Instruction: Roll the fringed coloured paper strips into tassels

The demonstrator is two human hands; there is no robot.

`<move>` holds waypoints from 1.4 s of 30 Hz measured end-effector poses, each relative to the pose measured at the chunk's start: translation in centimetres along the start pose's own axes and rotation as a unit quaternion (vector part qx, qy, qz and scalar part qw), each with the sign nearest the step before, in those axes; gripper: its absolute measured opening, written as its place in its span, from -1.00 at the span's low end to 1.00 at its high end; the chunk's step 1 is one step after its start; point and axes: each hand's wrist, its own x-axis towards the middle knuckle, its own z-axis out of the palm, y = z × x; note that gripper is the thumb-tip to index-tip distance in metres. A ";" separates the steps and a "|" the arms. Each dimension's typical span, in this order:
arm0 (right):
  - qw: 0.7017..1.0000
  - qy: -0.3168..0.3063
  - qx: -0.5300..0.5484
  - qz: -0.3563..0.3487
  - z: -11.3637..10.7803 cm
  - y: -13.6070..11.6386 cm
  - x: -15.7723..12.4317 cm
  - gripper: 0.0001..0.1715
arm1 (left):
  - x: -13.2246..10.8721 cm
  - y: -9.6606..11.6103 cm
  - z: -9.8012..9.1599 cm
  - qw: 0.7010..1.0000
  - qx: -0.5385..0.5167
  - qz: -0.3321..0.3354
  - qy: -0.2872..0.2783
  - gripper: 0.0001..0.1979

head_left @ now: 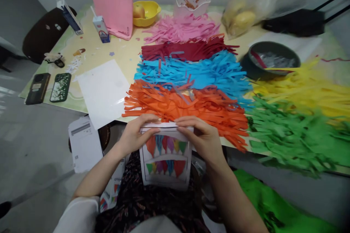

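Observation:
Both hands hold a white paper packet (165,156) printed with rows of coloured pennant flags, over my lap at the table's front edge. My left hand (136,133) pinches its top left corner, fingers closed. My right hand (201,136) grips the top right edge, fingers curled over it. Just beyond my fingers lies a heap of orange paper strips (188,103).
On the table (128,56) lie further heaps of strips: blue (197,72), dark red (186,49), pink (183,29), green (290,131), yellow (306,87). A white sheet (102,89), two phones (49,87), milk cartons (101,29), a pink board (112,5), a yellow bowl (149,12) and a dark bowl (270,60) are there too.

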 end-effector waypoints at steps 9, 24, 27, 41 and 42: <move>0.965 -0.149 -0.192 -0.098 -0.9 -2.8 4.0 -0.88 | 0.2 0.7 0.1 1.000 0.014 -0.012 -0.020 -0.71; 0.937 -0.111 -0.207 -0.259 0.4 -1.7 1.9 -0.83 | 0.8 0.5 -0.1 0.998 0.002 0.001 -0.067 -0.79; 0.931 -0.100 -0.220 -0.273 0.4 -0.6 1.5 -0.81 | 1.0 0.6 0.0 0.997 -0.020 0.046 -0.052 -0.84; 0.992 -0.064 -0.058 -0.095 -0.9 0.5 0.7 -0.92 | 1.0 0.5 0.0 0.997 -0.056 0.054 -0.021 -0.90; 0.992 -0.061 -0.053 -0.094 -0.7 0.6 0.7 -0.91 | 1.0 0.5 0.0 0.997 -0.055 0.055 -0.020 -0.90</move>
